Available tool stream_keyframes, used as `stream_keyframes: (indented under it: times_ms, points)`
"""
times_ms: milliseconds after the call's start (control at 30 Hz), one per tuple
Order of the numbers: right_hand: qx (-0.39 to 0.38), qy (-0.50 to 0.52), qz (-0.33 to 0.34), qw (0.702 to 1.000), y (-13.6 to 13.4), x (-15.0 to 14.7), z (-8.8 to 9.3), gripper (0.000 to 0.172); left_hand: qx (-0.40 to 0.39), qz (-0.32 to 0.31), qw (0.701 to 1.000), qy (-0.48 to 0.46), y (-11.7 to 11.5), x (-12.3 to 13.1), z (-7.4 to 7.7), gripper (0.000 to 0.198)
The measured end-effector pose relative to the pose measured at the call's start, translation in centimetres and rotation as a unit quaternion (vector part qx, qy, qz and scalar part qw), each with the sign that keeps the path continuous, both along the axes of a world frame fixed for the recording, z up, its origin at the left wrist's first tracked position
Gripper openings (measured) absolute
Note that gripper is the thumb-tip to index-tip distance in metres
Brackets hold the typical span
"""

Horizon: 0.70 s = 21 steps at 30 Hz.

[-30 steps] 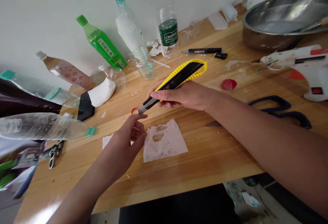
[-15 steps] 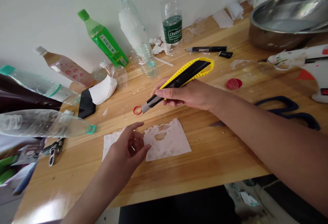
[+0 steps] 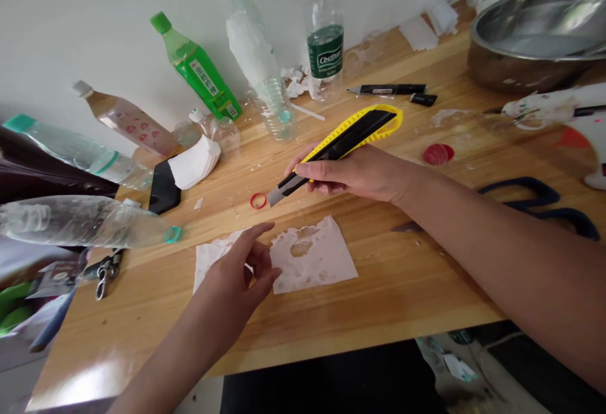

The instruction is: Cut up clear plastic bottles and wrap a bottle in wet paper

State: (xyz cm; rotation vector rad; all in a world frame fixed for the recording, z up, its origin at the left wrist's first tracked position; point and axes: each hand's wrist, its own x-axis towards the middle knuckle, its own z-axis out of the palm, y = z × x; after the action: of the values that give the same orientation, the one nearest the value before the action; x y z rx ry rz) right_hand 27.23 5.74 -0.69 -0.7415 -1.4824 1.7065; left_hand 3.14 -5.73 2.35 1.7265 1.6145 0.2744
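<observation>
Fingers (image 3: 290, 166) of the right hand (image 3: 364, 174) wrapped round the knife (image 3: 345, 139), thumb pressed along the side; those of the left hand (image 3: 243, 272) bent and spread, thumb apart from forefinger, nothing visible between. Knife tilted over the worktop (image 3: 379, 300), grey tip down and leftward, just beside the ring (image 3: 251, 202) in view; height above the worktop impossible to judge, likewise whether any bare blade protrudes. Probably light and stiff, with a plastic shell and a ribbed yellow edge good for grip. Best taken mid-handle, well back from the tip, thumb on the flat side.

Next to the left thumb, torn paper (image 3: 329, 256) flat on the worktop, with a ragged hole towards the far edge. Likely thin, limp and easy to tear, weakest around the hole; safer pressed down at the intact right side than pinched or tugged. Contact between thumb and paper not certain. Partly hidden behind the left hand, a white sheet (image 3: 208, 259), presumably just as flimsy.

Farther right, scissors (image 3: 575, 218), partly hidden; farther back, pen (image 3: 392, 89), green bottle (image 3: 208, 82) and bowl (image 3: 516, 73). Off to the left, clear bottle (image 3: 95, 221) lying on its side, probably light, slick and easy to dent.
</observation>
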Motion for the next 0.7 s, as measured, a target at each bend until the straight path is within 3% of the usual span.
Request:
stream_keyframes:
  times_ms: [433, 600, 700]
  points:
    - [0.010, -0.022, -0.006, 1.000, -0.1, -0.1, 0.1, 0.027, 0.064, -0.009, 0.998, -0.019, -0.3, 0.1, -0.2, 0.045]
    - [0.000, -0.007, -0.018, 1.000, -0.4, -0.1, 0.3, 0.025, 0.231, -0.019, 0.971, 0.055, -3.5, -0.3, -0.8, 0.041]
    - [0.021, 0.012, -0.048, 0.999, -0.6, -0.4, 0.9, 0.022, 0.300, -0.090, 0.942, 0.121, -4.6, -1.3, -0.8, 0.042]
